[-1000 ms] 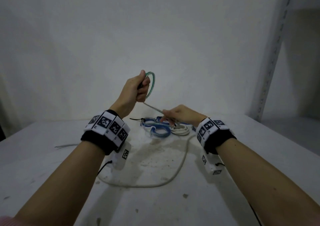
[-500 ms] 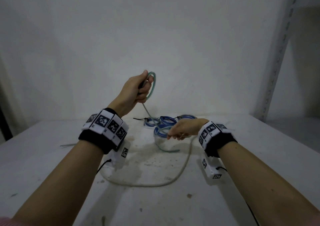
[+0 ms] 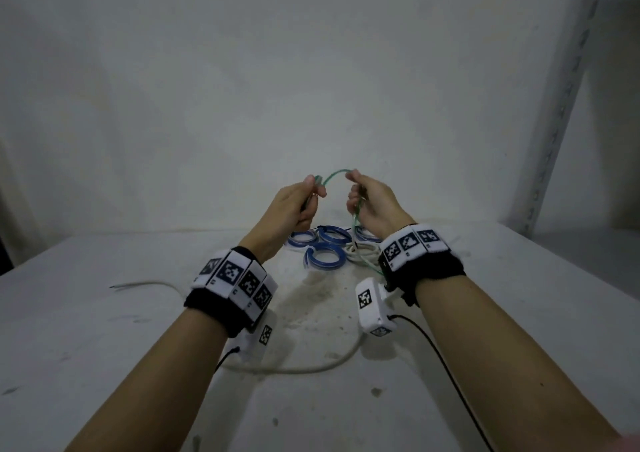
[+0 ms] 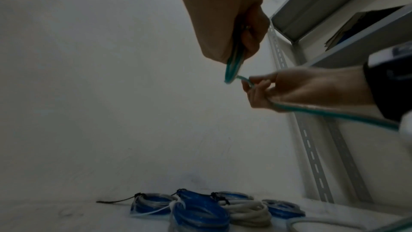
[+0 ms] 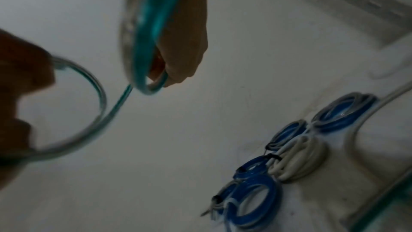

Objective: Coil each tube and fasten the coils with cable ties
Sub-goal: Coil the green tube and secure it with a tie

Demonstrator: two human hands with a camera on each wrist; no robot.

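Both hands are raised above the surface (image 3: 104, 330), level with each other and close together. The left hand (image 3: 294, 205) has its grip closed round a small bundle of turns of the green tube (image 3: 334, 174), which hangs out below the fist in the left wrist view. The right hand (image 3: 372, 205), at 3 o'clock from the left, pinches the same tube between thumb and curled fingers. A short arch of tube bridges the two grips, its long axis running 9 to 3 o'clock. From the right grip the free length drops toward 6 o'clock, past the right wrist, down to the surface.

Judgement: the next turn must be carried from the right grip across to the left bundle; the left hand is the anchor.

Finished blue coils (image 3: 325, 259) and a white coil (image 3: 362, 254) lie on the surface beyond the wrists, at 12 o'clock. A loose white tube (image 3: 294, 368) lies below the forearms.
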